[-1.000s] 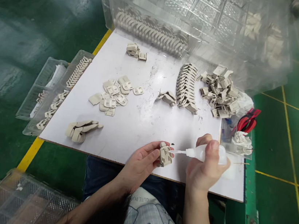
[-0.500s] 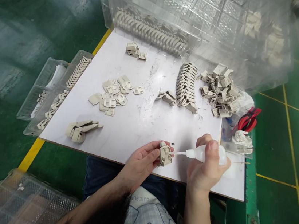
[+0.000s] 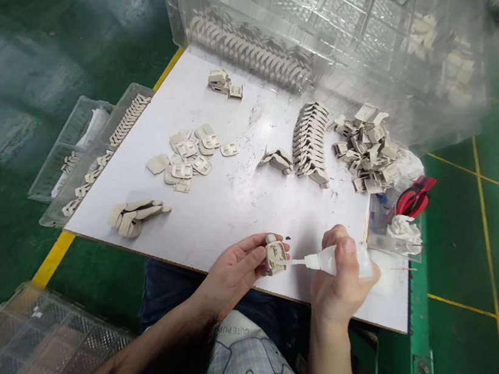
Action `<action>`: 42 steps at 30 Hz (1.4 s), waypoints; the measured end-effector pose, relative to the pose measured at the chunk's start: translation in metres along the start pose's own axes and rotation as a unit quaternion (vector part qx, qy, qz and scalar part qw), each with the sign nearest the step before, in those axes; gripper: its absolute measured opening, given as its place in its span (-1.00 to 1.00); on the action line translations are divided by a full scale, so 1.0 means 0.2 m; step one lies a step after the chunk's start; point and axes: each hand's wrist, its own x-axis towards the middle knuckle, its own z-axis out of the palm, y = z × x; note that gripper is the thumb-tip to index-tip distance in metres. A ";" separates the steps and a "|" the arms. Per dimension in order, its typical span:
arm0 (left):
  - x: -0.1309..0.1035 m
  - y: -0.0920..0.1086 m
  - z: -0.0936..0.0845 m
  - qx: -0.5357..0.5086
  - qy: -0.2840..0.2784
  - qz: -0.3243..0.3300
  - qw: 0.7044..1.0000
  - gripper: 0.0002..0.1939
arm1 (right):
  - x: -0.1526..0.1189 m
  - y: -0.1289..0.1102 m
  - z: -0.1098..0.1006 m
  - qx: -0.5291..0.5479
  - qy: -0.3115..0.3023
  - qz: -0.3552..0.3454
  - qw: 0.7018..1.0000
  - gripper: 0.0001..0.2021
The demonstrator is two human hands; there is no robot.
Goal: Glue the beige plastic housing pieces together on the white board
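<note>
The small beige part (image 3: 275,259) is held in the lower centre of the frame, just above the near edge of the white board (image 3: 207,230). It is pinched between the thumb and fingers of the left hand (image 3: 233,269), its slotted, recessed side turned up, seemingly so that the recess is left exposed and the part is steadied from beneath. A white squeeze bottle (image 3: 325,259) is clasped in the right hand (image 3: 341,288), its body enclosed by the fingers and thumb. It is tilted almost level, presumably so that the thin nozzle (image 3: 297,261) can be aimed exactly; the tip is brought to the part's recess, though contact cannot be made out.

Around the hands, beige pieces are grouped by kind, perhaps for easy picking. Flat plates (image 3: 182,171) are loosely piled left of centre, and a bulkier cluster (image 3: 128,220) is laid at lower left. Right of centre, angled pieces are nested in a curved row (image 3: 311,140), probably to save room, with a separate piece (image 3: 279,161) set beside it. A jumbled heap (image 3: 374,148) is left farther right. At the right edge of the board, a red-handled tool (image 3: 413,197) and crumpled white tissue (image 3: 404,227) are gathered in a clear container (image 3: 391,247), apparently within reach of the right hand
</note>
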 end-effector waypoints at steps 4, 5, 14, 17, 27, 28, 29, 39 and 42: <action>0.00 0.00 0.00 0.015 -0.003 0.004 1.000 -0.68 | 0.02 0.00 -0.02 0.003 0.020 -0.002 1.000 -0.56; 0.00 0.00 0.00 0.015 -0.002 0.003 1.000 -0.68 | 0.02 0.00 -0.02 0.001 0.023 -0.002 1.000 -0.56; 0.00 0.00 0.00 -0.001 0.000 -0.001 1.000 -0.70 | 0.02 0.02 -0.03 0.010 0.022 0.009 1.000 -0.56; 0.00 0.01 0.01 -0.008 0.001 -0.002 1.000 -0.69 | 0.05 0.03 -0.03 0.050 0.061 0.019 0.997 -0.51; -0.05 0.05 -0.01 -0.006 0.025 -0.016 1.000 -0.52 | 0.17 0.13 0.00 0.026 -0.070 0.198 0.977 -0.64; -0.06 0.05 -0.02 -0.005 0.027 -0.015 0.999 -0.50 | 0.18 0.15 0.01 -0.031 -0.095 0.179 0.979 -0.68; -0.06 0.06 -0.03 -0.007 0.029 -0.016 0.999 -0.48 | 0.19 0.16 0.03 -0.089 -0.108 0.158 0.977 -0.69; -0.16 0.19 -0.10 -0.043 -0.024 0.011 0.999 -0.53 | 0.10 0.03 0.09 -0.268 -0.024 -0.086 0.959 -0.63; -0.20 0.22 -0.13 -0.049 -0.030 0.029 0.998 -0.56 | 0.09 -0.08 0.17 -0.258 -0.052 -0.191 0.946 -0.69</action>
